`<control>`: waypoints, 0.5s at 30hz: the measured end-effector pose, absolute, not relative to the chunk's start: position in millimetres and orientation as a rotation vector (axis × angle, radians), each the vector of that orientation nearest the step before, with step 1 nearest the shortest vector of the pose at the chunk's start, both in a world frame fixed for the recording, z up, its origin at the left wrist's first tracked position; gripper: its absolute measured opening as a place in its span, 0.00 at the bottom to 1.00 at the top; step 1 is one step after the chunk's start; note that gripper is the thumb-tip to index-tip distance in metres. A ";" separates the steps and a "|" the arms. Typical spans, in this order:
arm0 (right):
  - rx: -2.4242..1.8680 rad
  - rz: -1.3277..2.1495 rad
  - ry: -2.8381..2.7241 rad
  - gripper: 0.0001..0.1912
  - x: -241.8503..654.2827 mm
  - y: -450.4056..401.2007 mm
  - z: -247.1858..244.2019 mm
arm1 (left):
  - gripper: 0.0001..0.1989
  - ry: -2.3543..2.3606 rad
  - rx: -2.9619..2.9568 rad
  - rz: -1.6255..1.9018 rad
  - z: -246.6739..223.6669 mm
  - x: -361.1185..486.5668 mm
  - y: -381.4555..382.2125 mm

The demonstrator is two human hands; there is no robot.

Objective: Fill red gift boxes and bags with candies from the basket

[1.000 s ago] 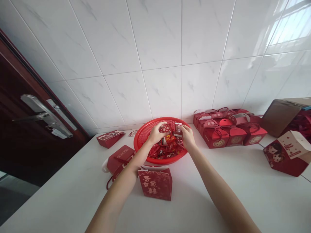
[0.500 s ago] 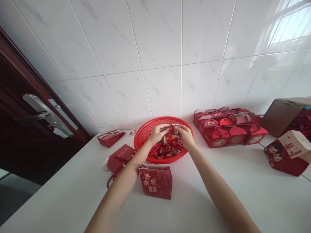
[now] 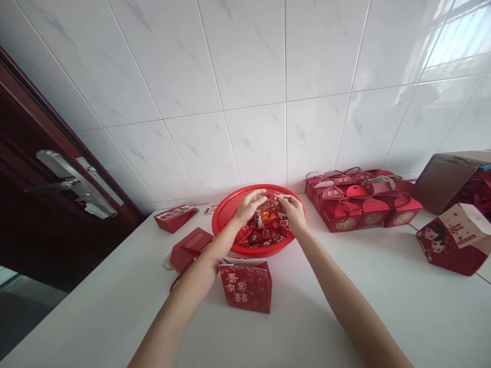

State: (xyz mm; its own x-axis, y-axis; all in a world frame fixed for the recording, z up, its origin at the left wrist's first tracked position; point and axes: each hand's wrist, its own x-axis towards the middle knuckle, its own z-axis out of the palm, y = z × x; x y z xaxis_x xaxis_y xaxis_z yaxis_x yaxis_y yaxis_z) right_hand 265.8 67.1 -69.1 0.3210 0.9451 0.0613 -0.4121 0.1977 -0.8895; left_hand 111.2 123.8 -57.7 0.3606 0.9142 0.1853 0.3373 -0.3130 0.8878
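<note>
Clamps a packet (image 3: 284,196) over the basket (image 3: 264,252) between fingertips of the right hand (image 3: 294,213), holds the left hand (image 3: 247,207) over its left side with fingers apart, and has the box (image 3: 245,289) just in front, presumably for short reach.

My left arm (image 3: 186,296): bare, stretched forward, slanting inward | my left hand (image 3: 248,207): fingers curved, thumb spread away from them | my right arm (image 3: 339,289): bare, extended, angled inward | my right hand (image 3: 294,213): thumb and forefinger pinched | my hands: close together, apart
</note>
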 end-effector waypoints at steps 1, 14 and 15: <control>-0.915 1.055 -0.684 0.17 266.2 69.3 -70.3 | 0.17 1.203 1.877 0.826 -58.7 109.7 128.3; -0.857 1.071 -0.453 0.13 264.3 72.5 -66.5 | 0.14 1.148 2.080 0.364 -77.8 116.8 159.6; -0.854 1.077 -0.444 0.12 264.6 71.7 -65.0 | 0.15 1.145 2.101 0.379 -78.0 115.1 160.4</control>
State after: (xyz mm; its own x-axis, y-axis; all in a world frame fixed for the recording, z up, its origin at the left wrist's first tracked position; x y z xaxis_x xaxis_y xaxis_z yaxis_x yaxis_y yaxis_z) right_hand 264.6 71.7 -65.0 0.4318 0.8985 -0.0797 -0.5806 0.2092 -0.7869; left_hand 115.1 160.4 -78.0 0.5657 0.8213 -0.0738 0.6154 -0.3609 0.7007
